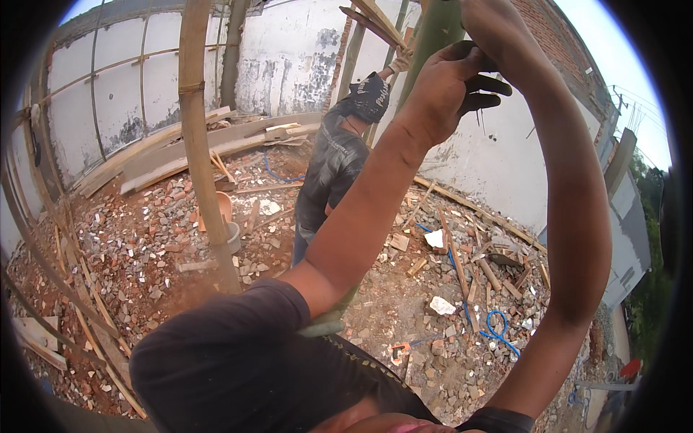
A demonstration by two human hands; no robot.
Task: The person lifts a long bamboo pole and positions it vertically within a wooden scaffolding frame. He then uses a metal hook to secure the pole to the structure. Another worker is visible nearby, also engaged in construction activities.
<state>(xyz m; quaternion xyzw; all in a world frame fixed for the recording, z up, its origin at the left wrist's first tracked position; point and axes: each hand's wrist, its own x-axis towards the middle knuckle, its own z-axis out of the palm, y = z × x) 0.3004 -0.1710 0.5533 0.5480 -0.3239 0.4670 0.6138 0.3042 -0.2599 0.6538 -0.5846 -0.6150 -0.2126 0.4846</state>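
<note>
Both my arms are raised toward the top of the view, beside a thick green bamboo pole [434, 32]. My left hand [453, 81] is closed, thumb and forefinger pinched close to the pole. Below its dark fingertips hang thin wire-like strands [483, 121]. My right hand [492, 30] meets it from above with bent fingers. The upper edge cuts off part of that hand, and what its fingers grip is hidden. Lower down, the green pole passes behind my left arm.
A co-worker [336, 155] in dark clothes stands beyond my left arm, a gloved hand raised to timber. A bamboo post [195, 130] rises at left. Brick rubble [155, 245], loose wood and a blue hose [498, 332] cover the ground. White walls [289, 61] stand behind.
</note>
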